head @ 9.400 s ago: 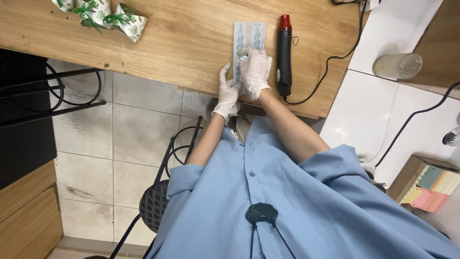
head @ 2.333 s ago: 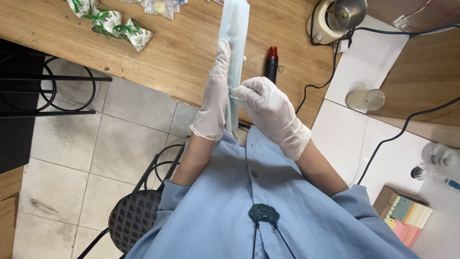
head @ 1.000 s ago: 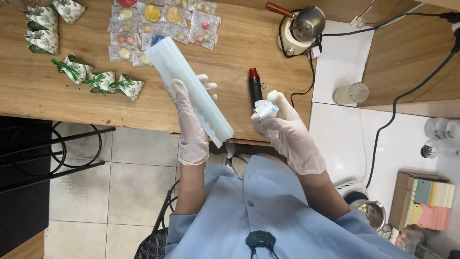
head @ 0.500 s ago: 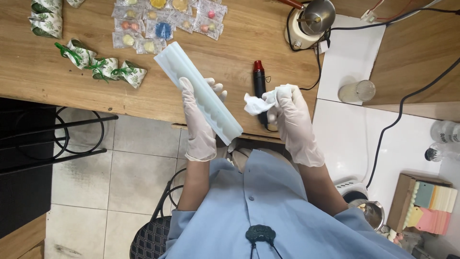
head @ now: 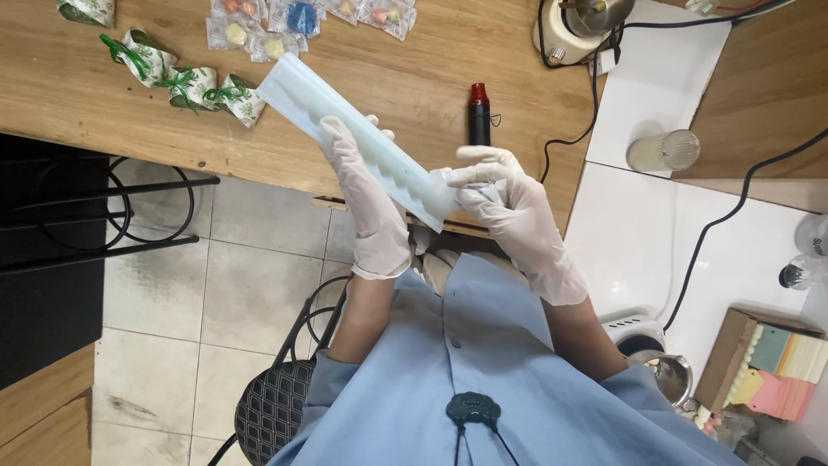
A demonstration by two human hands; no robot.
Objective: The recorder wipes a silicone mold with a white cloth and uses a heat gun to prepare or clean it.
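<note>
- The left hand (head: 366,194), in a white glove, is wrapped around the middle of a long pale blue mould (head: 354,142), fingers closed on it, holding it slanted above the near edge of the wooden table (head: 103,121).
- The right hand (head: 504,203), also gloved, is closed on a small crumpled white wad (head: 473,192), pressed at the mould's near end.
- To do this step well, as I judge it: keep the left grip firm at the middle so the long mould does not swing, and work the wad along the ridged face from the near end outward with light, even pressure.
- Holding the mould over the table and not the floor would guard against a drop; at present its near end hangs just past the table's edge.
- On the table, far left, lie small green-and-white wrapped packets (head: 185,82); beyond them, clear sachets with coloured pieces (head: 293,19).
- A black tool with a red tip (head: 479,116) lies just beyond the right hand, its cord running off to the right.
- A pale round appliance (head: 580,26) stands at the far right of the table.
- Right of the table is a white counter (head: 655,250) with a ribbed glass (head: 664,151) on it.
- The floor is pale tile; a black wire-framed stool (head: 112,211) stands to the left.
</note>
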